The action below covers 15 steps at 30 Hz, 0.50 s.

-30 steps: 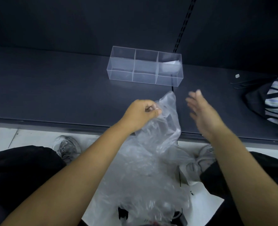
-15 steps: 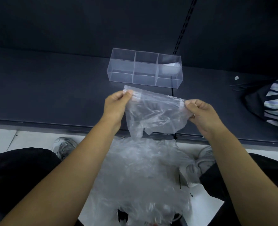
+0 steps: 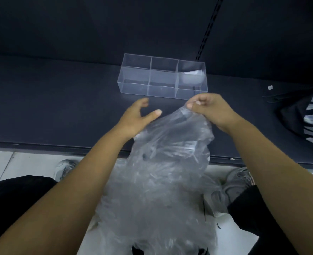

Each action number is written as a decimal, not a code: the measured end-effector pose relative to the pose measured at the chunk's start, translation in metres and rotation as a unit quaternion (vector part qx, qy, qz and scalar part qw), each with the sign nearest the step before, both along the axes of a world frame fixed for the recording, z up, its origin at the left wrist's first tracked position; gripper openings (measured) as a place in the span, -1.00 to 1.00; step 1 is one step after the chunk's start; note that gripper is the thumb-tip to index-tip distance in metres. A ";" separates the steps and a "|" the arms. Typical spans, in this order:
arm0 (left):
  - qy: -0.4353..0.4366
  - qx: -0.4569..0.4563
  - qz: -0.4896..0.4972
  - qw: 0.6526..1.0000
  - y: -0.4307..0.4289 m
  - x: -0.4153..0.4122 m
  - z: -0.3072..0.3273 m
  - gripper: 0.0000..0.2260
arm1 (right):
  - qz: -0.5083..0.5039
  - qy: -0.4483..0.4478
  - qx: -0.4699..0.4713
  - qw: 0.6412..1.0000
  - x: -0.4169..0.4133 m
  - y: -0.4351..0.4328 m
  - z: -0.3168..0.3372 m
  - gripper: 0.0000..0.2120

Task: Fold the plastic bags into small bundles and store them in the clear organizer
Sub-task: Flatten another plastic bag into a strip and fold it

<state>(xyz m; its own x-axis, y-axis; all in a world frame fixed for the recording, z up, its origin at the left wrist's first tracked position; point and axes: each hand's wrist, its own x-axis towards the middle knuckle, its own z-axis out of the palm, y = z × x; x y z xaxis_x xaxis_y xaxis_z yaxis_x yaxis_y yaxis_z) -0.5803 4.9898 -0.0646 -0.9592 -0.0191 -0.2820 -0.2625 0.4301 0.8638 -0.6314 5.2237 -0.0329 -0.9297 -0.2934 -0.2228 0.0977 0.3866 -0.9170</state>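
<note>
Head view: right hand [image 3: 207, 109] pinches plastic bag [image 3: 172, 144] by its top edge, centre frame; it hangs crumpled. Beside it, left hand [image 3: 139, 116] spread, empty. Upper centre, clear organizer [image 3: 163, 78] on shelf [image 3: 60, 100]. Film looks light, limp, slippery; best taken at corners.

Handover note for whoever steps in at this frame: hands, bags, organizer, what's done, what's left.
Left hand open, holding nothing.
Right hand pinches a bag by its top; it hangs unfolded.
Organizer stands on the shelf; right compartment seems to hold one pale bundle, the others look empty.
Left: fold this bag, store it, then the pile below.
</note>
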 end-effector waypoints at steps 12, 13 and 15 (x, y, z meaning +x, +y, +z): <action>-0.039 0.048 0.135 0.989 0.006 -0.056 -0.033 -0.84 | -0.036 -0.042 -0.007 0.998 -0.022 0.016 -0.041 -0.90; -0.047 0.037 0.149 0.987 0.001 -0.056 -0.041 -0.82 | 0.006 -0.060 -0.007 0.998 -0.014 0.020 -0.046 -0.80; -0.066 0.036 0.179 0.981 -0.006 -0.057 -0.054 -0.75 | 0.088 -0.101 0.004 0.991 -0.002 0.020 -0.055 -0.61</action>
<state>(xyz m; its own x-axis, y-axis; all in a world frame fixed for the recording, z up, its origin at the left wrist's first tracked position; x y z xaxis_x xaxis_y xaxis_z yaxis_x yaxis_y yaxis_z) -0.6373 4.9838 -0.1188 -0.8495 -0.3241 -0.4164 -0.4973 0.2279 0.8371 -0.6338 5.2441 -0.0882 -0.7999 -0.4453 -0.4023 0.2096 0.4209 -0.8826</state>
